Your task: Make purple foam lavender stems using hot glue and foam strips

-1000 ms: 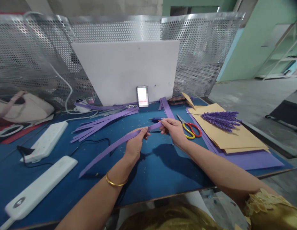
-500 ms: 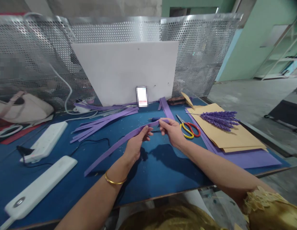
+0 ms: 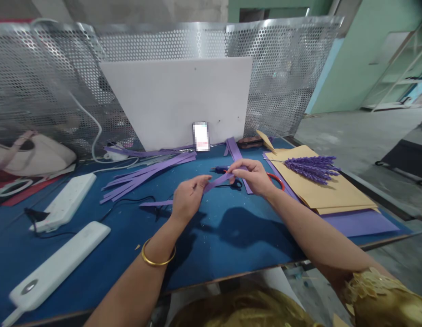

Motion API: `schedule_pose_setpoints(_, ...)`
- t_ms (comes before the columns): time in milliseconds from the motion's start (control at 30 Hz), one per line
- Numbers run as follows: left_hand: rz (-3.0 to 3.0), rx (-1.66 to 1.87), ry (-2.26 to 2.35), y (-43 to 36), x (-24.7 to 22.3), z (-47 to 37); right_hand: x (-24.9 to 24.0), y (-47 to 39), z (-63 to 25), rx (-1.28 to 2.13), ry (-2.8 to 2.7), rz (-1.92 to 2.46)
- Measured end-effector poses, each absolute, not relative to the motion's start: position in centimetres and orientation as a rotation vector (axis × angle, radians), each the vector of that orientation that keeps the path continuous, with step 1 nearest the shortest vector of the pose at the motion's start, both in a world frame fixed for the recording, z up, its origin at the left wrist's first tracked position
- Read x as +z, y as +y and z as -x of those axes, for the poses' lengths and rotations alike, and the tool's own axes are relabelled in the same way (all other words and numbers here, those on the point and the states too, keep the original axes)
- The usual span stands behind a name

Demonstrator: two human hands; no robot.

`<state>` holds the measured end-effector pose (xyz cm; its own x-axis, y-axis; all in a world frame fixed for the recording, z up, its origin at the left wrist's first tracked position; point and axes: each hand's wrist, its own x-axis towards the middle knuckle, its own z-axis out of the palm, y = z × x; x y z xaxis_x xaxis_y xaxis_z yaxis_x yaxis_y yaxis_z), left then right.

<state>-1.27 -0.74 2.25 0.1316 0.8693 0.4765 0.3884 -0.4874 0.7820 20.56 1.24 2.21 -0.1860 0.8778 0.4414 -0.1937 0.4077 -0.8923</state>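
Observation:
A purple paper strip is stretched between my two hands above the blue table. My left hand is closed around its middle, and the strip's tail sticks out to the left behind the hand. At the other end, my right hand pinches the strip between thumb and fingers. Just behind the hands lies a dark blue-handled tool with a metal tip, partly covered. Another purple strip runs beneath my right hand. Red-handled scissors are mostly hidden behind that hand.
Several cut purple strips lie at the left. Right of my hands, a lavender bunch rests on tan sheets over purple sheets. A white power strip and a long white device occupy the left. A phone leans against the white board.
My left hand has turned and closed further around the strip, whose tail now points left instead of hanging toward me. My right hand has shifted slightly right, covering most of the scissors.

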Motion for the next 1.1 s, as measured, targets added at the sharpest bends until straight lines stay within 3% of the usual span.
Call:
schedule_pose_setpoints(100,-1.726,1.042,1.047,-0.7,2.2,0.7,2.0,1.6,-20.3,1.09,-1.423,0.731)
schedule_pose_setpoints(267,-1.528,1.119,1.071,-1.1,1.7,0.0,1.0,1.7,-18.5,1.183,-1.028,0.785)
schedule_pose_setpoints(433,-1.615,1.129,1.106,-1.1,0.5,-0.6,-0.2,0.0,-15.9,1.248,-1.219,0.871)
schedule_pose_setpoints(700,-1.601,1.148,1.174,-1.5,0.1,-1.1,0.2,2.0,-18.3,1.025,-1.005,0.926)
schedule_pose_setpoints(967,-1.61,1.119,1.216,-1.1,-0.1,-0.8,0.0,2.7,-19.2,0.934,-1.144,0.964)
schedule_pose_setpoints(1100,-1.611,1.106,1.224,-1.1,-0.2,-0.8,0.6,2.4,-19.6,0.598,-1.327,1.048)
